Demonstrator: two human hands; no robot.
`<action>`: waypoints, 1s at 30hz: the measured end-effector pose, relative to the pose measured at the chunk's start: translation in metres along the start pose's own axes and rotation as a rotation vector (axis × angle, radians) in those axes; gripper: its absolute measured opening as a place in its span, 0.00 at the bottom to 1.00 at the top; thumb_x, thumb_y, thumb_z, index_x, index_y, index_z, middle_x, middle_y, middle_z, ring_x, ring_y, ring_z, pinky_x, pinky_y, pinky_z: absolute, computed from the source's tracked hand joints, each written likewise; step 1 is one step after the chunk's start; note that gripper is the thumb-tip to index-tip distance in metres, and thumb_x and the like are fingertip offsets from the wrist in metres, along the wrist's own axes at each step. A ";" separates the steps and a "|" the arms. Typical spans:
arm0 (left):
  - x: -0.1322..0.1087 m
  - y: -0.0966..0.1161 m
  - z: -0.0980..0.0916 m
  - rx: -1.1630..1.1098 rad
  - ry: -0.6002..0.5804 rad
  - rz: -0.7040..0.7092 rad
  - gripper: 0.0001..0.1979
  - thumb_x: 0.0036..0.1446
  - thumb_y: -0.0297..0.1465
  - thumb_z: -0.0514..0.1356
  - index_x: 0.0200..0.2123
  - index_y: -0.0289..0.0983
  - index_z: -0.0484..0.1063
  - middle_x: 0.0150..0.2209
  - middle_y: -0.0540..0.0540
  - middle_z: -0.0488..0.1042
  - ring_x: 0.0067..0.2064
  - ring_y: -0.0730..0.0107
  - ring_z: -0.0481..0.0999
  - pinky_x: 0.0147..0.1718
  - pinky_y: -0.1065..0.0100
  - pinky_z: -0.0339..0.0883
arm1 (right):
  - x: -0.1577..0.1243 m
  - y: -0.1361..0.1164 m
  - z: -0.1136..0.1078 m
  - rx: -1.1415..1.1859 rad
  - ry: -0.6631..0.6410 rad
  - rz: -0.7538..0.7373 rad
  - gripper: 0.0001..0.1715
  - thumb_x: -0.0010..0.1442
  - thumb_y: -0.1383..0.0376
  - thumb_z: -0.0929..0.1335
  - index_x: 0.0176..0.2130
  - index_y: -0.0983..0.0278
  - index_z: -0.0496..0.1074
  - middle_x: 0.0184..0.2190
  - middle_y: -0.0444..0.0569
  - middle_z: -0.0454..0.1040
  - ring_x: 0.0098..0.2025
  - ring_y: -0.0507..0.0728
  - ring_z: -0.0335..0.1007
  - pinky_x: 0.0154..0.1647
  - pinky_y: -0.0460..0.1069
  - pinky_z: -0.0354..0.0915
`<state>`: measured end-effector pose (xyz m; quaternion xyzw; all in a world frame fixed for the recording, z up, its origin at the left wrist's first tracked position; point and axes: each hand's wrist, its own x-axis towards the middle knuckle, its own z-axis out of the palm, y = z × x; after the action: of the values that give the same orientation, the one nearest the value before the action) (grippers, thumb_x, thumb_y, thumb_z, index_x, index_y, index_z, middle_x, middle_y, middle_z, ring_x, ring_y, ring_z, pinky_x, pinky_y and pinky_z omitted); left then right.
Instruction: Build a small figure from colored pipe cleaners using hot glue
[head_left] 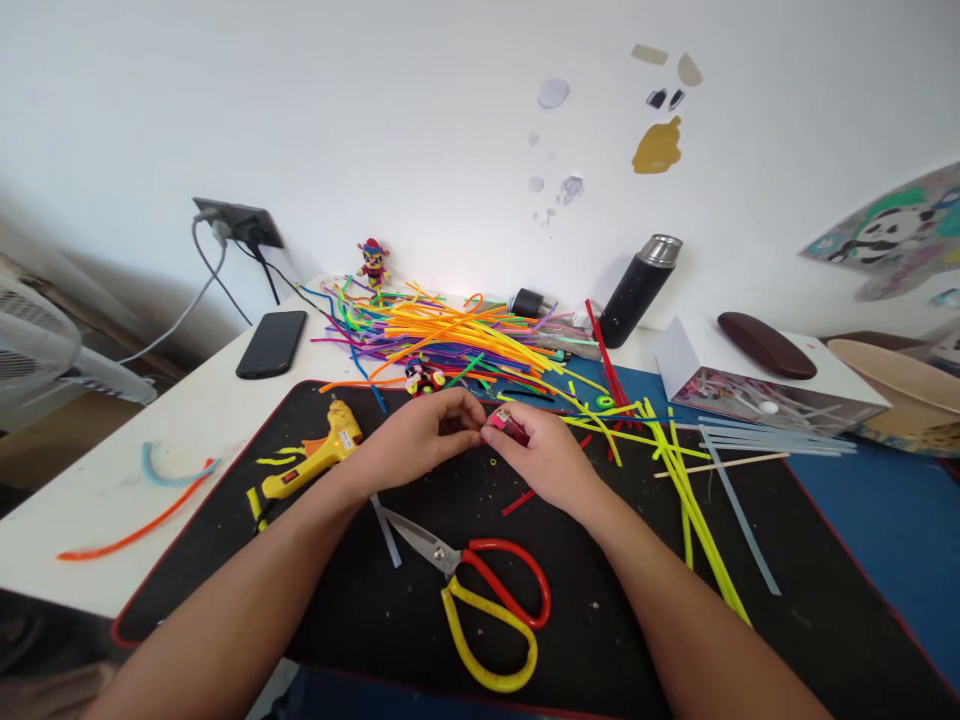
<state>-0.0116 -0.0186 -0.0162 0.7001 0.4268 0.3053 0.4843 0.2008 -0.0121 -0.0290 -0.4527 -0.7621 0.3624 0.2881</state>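
Note:
Over the black mat, my right hand (551, 455) is closed around a small pinkish-red lighter (508, 424) with a metal top, partly covered by the fingers. My left hand (424, 432) meets it from the left, thumb and fingertips pinched together near the lighter's end. What those fingertips hold, if anything, is too small to make out. Just beyond the hands lies a small pipe-cleaner figure (424, 376) in black, pink and yellow. Scissors (442, 556) with one red and one yellow handle rest partly open below the hands. A yellow glue gun (319, 462) lies left of my left wrist.
Colourful pipe cleaners (442, 330) are heaped at the back, with a standing red figure (373, 262) behind. Yellow pipe cleaners (694, 510) and clear glue sticks (739, 510) lie right. A phone (271, 344), black thermos (641, 290) and white box (757, 365) stand around the mat (585, 640).

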 end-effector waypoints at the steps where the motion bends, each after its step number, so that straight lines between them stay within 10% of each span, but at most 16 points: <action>1: 0.001 -0.001 0.001 -0.100 -0.011 -0.007 0.11 0.62 0.37 0.66 0.43 0.38 0.72 0.33 0.51 0.75 0.34 0.70 0.73 0.34 0.70 0.65 | 0.000 0.000 0.000 0.035 0.013 0.002 0.13 0.68 0.58 0.69 0.32 0.61 0.68 0.26 0.40 0.64 0.29 0.53 0.59 0.31 0.49 0.54; 30: 0.003 0.006 0.001 -0.317 0.107 -0.120 0.16 0.52 0.41 0.71 0.34 0.36 0.73 0.27 0.53 0.73 0.28 0.74 0.69 0.31 0.70 0.64 | -0.001 -0.009 0.004 0.379 0.001 0.118 0.18 0.64 0.50 0.70 0.40 0.62 0.74 0.24 0.37 0.60 0.23 0.51 0.53 0.24 0.48 0.52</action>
<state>-0.0080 -0.0168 -0.0112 0.5711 0.4394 0.3762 0.5824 0.1943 -0.0171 -0.0242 -0.4345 -0.6523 0.5152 0.3468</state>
